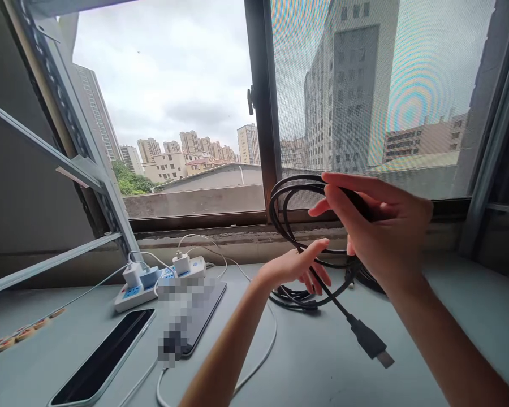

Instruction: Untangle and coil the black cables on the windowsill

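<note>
A black cable (275,212), wound into loose loops, hangs in front of the window. My right hand (382,220) pinches the top of the loops between thumb and fingers. From the coil one end slants down to the right, tipped with a flat metal plug (370,339) that looks like HDMI. My left hand (294,268) is below the loops, thumb and fingers apart, with the cable running across its fingers; whether it touches them I cannot tell. Behind, more black cable (294,305) lies coiled on the table, partly hidden by my hands.
On the grey table (322,373), a phone (106,356) lies at the left beside another dark device (206,316), partly blurred out. Behind them sits a power strip (142,297) with white chargers and thin white cords. A metal shelf frame (97,175) rises at the left; the window frame (263,113) stands behind.
</note>
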Demonstrator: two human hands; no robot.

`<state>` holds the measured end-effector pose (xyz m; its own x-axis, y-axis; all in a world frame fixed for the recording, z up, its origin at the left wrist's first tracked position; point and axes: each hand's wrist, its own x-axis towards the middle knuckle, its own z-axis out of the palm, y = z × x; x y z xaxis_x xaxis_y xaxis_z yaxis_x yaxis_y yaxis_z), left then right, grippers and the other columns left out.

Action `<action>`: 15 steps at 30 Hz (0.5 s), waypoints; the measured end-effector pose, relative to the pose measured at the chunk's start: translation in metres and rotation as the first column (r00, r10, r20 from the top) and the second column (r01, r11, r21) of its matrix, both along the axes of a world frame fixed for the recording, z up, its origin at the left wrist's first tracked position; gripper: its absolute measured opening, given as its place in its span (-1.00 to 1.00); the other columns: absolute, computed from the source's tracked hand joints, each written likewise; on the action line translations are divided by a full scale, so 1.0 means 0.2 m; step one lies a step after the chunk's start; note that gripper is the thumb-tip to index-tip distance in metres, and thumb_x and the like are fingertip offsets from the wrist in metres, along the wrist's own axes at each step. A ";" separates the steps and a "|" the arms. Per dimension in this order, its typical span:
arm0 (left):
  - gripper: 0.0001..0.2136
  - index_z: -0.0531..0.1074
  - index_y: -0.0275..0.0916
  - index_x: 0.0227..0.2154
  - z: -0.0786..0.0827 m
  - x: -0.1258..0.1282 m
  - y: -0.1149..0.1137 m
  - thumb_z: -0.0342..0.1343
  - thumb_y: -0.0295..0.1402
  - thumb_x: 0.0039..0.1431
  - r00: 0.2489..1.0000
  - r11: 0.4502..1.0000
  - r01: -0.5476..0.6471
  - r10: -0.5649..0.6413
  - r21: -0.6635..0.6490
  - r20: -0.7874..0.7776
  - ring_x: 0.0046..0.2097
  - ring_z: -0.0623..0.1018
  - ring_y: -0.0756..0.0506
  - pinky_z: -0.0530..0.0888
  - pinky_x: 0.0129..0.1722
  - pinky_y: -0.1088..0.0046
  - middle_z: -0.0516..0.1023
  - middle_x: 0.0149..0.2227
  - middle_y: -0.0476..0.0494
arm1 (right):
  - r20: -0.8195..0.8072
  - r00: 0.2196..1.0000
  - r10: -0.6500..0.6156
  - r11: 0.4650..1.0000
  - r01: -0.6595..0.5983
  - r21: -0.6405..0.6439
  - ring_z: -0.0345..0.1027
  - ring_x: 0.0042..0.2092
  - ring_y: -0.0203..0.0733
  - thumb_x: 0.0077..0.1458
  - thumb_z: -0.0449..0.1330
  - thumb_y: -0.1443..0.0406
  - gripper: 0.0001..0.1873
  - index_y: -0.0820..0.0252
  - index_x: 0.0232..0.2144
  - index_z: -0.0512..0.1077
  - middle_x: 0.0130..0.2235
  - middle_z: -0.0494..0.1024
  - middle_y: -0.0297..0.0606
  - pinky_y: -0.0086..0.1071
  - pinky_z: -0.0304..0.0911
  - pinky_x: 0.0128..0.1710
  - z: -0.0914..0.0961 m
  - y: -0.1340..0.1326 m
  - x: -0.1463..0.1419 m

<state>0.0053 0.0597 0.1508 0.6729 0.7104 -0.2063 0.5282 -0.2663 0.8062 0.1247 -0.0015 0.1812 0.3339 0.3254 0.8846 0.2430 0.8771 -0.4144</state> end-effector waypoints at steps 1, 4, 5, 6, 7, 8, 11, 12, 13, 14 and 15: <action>-0.33 0.45 -0.30 -0.60 -0.01 0.00 0.00 -0.40 0.10 0.15 1.000 1.000 -0.016 0.016 0.012 -0.010 -0.52 0.43 -0.06 0.35 -0.28 0.34 0.46 -0.57 -0.16 | 0.009 1.000 -0.012 1.000 0.012 -0.007 0.09 -0.74 -0.48 0.04 0.23 0.25 -0.86 0.02 -0.29 0.54 -0.48 0.58 -0.38 -0.52 -0.05 -0.83 0.00 0.00 0.00; -0.32 0.40 -0.28 -0.69 -0.02 0.01 0.01 -0.39 0.15 0.11 0.999 0.998 -0.051 0.051 0.043 -0.004 -0.62 0.36 -0.01 0.24 -0.47 0.42 0.41 -0.64 -0.13 | 0.001 0.999 -0.049 0.999 0.049 -0.021 0.18 -0.69 -0.43 0.05 0.22 0.23 -0.86 -0.02 -0.29 0.54 -0.46 0.59 -0.36 -0.49 0.04 -0.79 0.00 0.00 0.00; -0.33 0.37 -0.27 -0.72 -0.02 0.01 0.01 -0.36 0.16 0.10 0.998 0.996 -0.069 0.069 0.049 0.004 -0.65 0.33 0.01 0.20 -0.52 0.44 0.38 -0.67 -0.11 | -0.006 0.998 -0.067 0.997 0.067 -0.024 0.18 -0.69 -0.43 0.06 0.21 0.23 -0.86 -0.02 -0.29 0.54 -0.45 0.59 -0.36 -0.48 0.05 -0.79 0.00 0.00 0.00; -0.33 0.36 -0.26 -0.74 -0.01 0.01 0.00 -0.34 0.18 0.09 0.997 0.996 -0.077 0.076 0.038 0.011 -0.67 0.30 0.02 0.16 -0.56 0.45 0.36 -0.69 -0.10 | -0.013 0.996 -0.085 0.996 0.085 -0.021 0.16 -0.69 -0.43 0.06 0.21 0.22 -0.86 -0.03 -0.30 0.54 -0.45 0.59 -0.36 -0.47 0.04 -0.80 0.00 -0.01 0.00; -0.33 0.37 -0.26 -0.73 0.00 0.01 0.00 -0.33 0.18 0.08 0.998 0.998 -0.058 0.058 -0.001 0.013 -0.68 0.30 0.03 0.13 -0.58 0.46 0.35 -0.70 -0.10 | -0.018 0.995 -0.102 0.995 0.101 -0.017 0.13 -0.70 -0.43 0.06 0.21 0.22 -0.87 -0.03 -0.30 0.54 -0.45 0.59 -0.36 -0.47 0.02 -0.81 0.00 -0.01 0.00; -0.32 0.40 -0.26 -0.71 0.01 0.00 0.00 -0.35 0.19 0.08 1.000 0.998 -0.003 0.004 -0.069 0.013 -0.68 0.32 0.02 0.12 -0.60 0.47 0.37 -0.69 -0.11 | -0.024 0.993 -0.115 0.993 0.115 -0.013 0.11 -0.70 -0.43 0.06 0.20 0.23 -0.87 -0.02 -0.30 0.53 -0.45 0.58 -0.36 -0.46 0.01 -0.81 0.00 -0.01 0.00; -0.18 0.54 -0.31 -0.47 0.04 -0.02 -0.01 -0.49 0.24 0.05 0.963 0.899 0.264 -0.266 -0.349 0.043 -0.59 0.45 -0.07 0.24 -0.58 0.45 0.48 -0.58 -0.20 | -0.051 0.989 -0.136 0.991 0.136 -0.001 0.07 -0.72 -0.45 0.07 0.20 0.23 -0.86 -0.01 -0.28 0.53 -0.45 0.58 -0.36 -0.45 -0.01 -0.82 0.00 -0.03 0.00; -0.10 0.55 -0.34 -0.34 0.05 -0.02 -0.01 -0.55 0.27 0.02 0.938 0.840 0.336 -0.341 -0.426 0.067 -0.53 0.50 -0.12 0.31 -0.54 0.43 0.52 -0.51 -0.24 | -0.061 0.989 -0.135 0.991 0.135 0.000 0.05 -0.73 -0.46 0.08 0.19 0.23 -0.85 -0.01 -0.27 0.52 -0.44 0.58 -0.37 -0.45 -0.01 -0.82 0.00 -0.03 0.00; -0.03 0.52 -0.38 -0.19 0.04 -0.03 -0.01 -0.61 0.29 -0.02 0.916 0.784 0.383 -0.390 -0.488 0.092 -0.46 0.53 -0.16 0.36 -0.48 0.39 0.54 -0.43 -0.27 | -0.070 0.989 -0.132 0.991 0.132 0.000 0.03 -0.74 -0.47 0.08 0.19 0.22 -0.84 -0.02 -0.26 0.52 -0.44 0.58 -0.37 -0.44 -0.01 -0.81 0.00 -0.03 0.00; 0.02 0.45 -0.40 -0.05 0.04 -0.03 0.00 -0.65 0.30 -0.05 0.903 0.739 0.409 -0.412 -0.535 0.120 -0.39 0.55 -0.19 0.39 -0.42 0.36 0.55 -0.36 -0.28 | -0.082 0.988 -0.128 0.992 0.128 0.003 0.01 -0.75 -0.47 0.08 0.19 0.22 -0.84 -0.02 -0.25 0.52 -0.43 0.58 -0.37 -0.44 -0.01 -0.81 0.00 -0.03 0.00; 0.04 0.34 -0.38 0.07 0.03 -0.04 0.00 -0.67 0.31 -0.07 0.897 0.703 0.421 -0.416 -0.573 0.149 -0.33 0.56 -0.20 0.42 -0.36 0.33 0.55 -0.28 -0.28 | -0.098 0.988 -0.120 0.993 0.121 0.010 -0.01 -0.75 -0.48 0.08 0.19 0.21 -0.83 -0.02 -0.25 0.52 -0.43 0.58 -0.38 -0.43 -0.02 -0.82 0.00 -0.03 0.00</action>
<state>-0.0018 0.0604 0.1565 0.8751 0.0999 -0.4735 0.4699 0.0582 0.8808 0.1243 -0.0069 0.1820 0.4541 0.2642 0.8509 0.3065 0.8504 -0.4276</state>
